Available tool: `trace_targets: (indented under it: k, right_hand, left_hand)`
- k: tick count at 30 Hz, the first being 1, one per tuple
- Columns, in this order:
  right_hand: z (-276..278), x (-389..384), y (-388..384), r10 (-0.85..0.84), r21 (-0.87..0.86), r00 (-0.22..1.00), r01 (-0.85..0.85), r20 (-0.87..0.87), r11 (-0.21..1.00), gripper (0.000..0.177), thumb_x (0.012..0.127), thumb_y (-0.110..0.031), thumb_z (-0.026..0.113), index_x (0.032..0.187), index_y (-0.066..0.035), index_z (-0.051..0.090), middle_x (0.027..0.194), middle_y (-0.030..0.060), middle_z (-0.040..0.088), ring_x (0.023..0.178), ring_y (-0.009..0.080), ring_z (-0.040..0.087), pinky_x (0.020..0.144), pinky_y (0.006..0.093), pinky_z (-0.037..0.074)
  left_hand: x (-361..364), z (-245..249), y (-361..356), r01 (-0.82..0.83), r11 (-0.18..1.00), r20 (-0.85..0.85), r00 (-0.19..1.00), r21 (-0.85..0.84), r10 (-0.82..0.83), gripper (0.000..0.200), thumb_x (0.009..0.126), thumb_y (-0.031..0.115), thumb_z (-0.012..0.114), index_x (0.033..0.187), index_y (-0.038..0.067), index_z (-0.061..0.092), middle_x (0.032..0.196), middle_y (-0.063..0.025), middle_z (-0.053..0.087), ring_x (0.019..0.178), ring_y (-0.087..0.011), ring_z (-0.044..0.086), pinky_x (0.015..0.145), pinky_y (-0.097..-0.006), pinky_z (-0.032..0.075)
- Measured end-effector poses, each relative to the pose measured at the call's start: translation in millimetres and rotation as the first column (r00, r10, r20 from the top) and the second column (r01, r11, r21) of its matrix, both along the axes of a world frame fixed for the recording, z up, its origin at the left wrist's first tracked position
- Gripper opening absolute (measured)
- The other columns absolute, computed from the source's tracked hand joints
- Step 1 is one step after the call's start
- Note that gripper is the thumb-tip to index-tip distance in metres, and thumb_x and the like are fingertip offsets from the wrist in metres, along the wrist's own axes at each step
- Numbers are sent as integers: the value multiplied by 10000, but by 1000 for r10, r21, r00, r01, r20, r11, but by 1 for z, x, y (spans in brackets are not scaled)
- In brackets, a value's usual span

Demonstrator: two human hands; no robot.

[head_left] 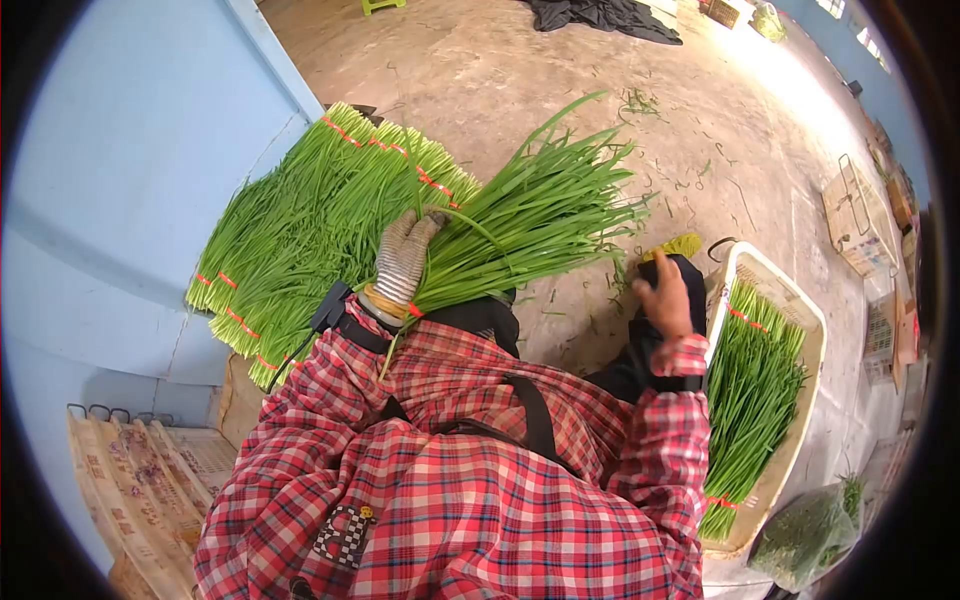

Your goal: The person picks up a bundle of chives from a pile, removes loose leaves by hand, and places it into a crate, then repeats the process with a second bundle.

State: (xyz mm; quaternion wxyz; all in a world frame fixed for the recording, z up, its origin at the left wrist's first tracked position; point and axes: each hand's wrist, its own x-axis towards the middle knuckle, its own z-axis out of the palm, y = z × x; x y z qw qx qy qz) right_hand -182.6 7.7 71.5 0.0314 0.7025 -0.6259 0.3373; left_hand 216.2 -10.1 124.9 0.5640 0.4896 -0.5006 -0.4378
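My left hand (402,258), in a striped grey glove, is closed on a loose bunch of garlic chives (530,215). The leaves fan out to the upper right across my lap, and a few stray blades curl over the glove. My bare right hand (667,298) is above my right knee with its fingers apart and nothing seen in it. Just beyond it shows something yellow (677,246), partly hidden by my dark trouser leg. Left of the gloved hand lies a large pile of chive bundles (320,200) tied with red bands.
A cream plastic crate (812,345) with banded chives stands at my right. Beside it is a clear bag of greens (812,535). A blue wall (130,180) borders the left, with stacked crates (140,480) below. Leaf scraps litter the concrete floor (440,60).
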Motion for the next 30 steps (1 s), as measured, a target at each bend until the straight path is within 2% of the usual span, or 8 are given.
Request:
trace_targets:
  k: [3, 6, 8, 10, 17, 20, 26, 30]
  right_hand:
    - [-3, 13, 8, -14, -39, 999, 15, 31, 999, 300, 761, -64, 657, 1059, -34, 633, 929, 164, 627, 893, 377, 594, 792, 402, 486]
    - [40, 43, 4, -137, 272, 983, 100, 120, 957, 277, 754, -9, 643, 1029, -42, 636, 967, 146, 627, 914, 356, 594, 814, 397, 481]
    - [72, 75, -3, 197, -31, 881, -203, 430, 979, 219, 762, 12, 634, 972, -51, 644, 942, 137, 625, 924, 330, 595, 806, 387, 479]
    - [105, 111, -15, 456, -208, 851, -412, 260, 887, 237, 758, 25, 633, 980, -60, 645, 956, 122, 625, 926, 309, 601, 798, 380, 485]
    - [111, 205, -60, 624, -106, 782, -621, -7, 777, 239, 712, -80, 689, 951, -98, 683, 883, 80, 591, 951, 292, 560, 796, 394, 472]
    - [97, 207, -69, 678, 6, 735, -678, 15, 735, 260, 706, -93, 698, 966, -91, 680, 908, 95, 608, 948, 298, 569, 789, 404, 469]
    - [96, 196, -68, 722, -85, 625, -736, 296, 672, 255, 742, -55, 645, 996, -64, 670, 923, 118, 621, 909, 323, 570, 825, 420, 466]
    - [96, 197, -67, 733, -15, 670, -737, 115, 676, 289, 753, -22, 639, 1040, -53, 634, 980, 142, 625, 981, 328, 567, 883, 396, 459]
  left_hand:
    - [-2, 15, 7, 53, 997, -14, 999, 53, -52, 196, 900, 77, 580, 1053, -21, 654, 933, -61, 667, 878, -121, 595, 829, -242, 460]
    - [-1, 18, 12, 118, 993, 109, 987, 7, -118, 194, 892, 90, 599, 1038, -27, 652, 922, -47, 652, 842, -115, 583, 808, -249, 461]
    - [-3, 12, 11, 106, 994, 58, 993, 14, -106, 194, 888, 94, 608, 1026, -34, 653, 927, -52, 643, 837, -119, 578, 797, -256, 461]
    - [-4, 10, 14, 85, 996, 6, 996, 17, -85, 194, 883, 98, 616, 1013, -41, 655, 931, -56, 634, 831, -123, 573, 786, -262, 461]
    - [-16, 13, 25, 94, 991, 125, 989, -97, -82, 199, 808, 38, 654, 985, -53, 653, 1024, -145, 616, 924, -209, 587, 826, -307, 470]
    - [-10, 12, 24, 147, 942, 400, 916, -301, -15, 206, 806, 33, 643, 999, -39, 650, 1053, -122, 617, 962, -209, 587, 858, -314, 465]
    - [6, 14, 29, 175, 971, 397, 913, -165, -97, 190, 778, 49, 650, 957, -17, 650, 1114, -162, 600, 961, -287, 594, 822, -340, 475]
    - [6, 8, 33, 131, 970, 397, 917, -204, -40, 186, 772, 49, 651, 944, -21, 640, 1117, -160, 599, 972, -281, 584, 815, -330, 471]
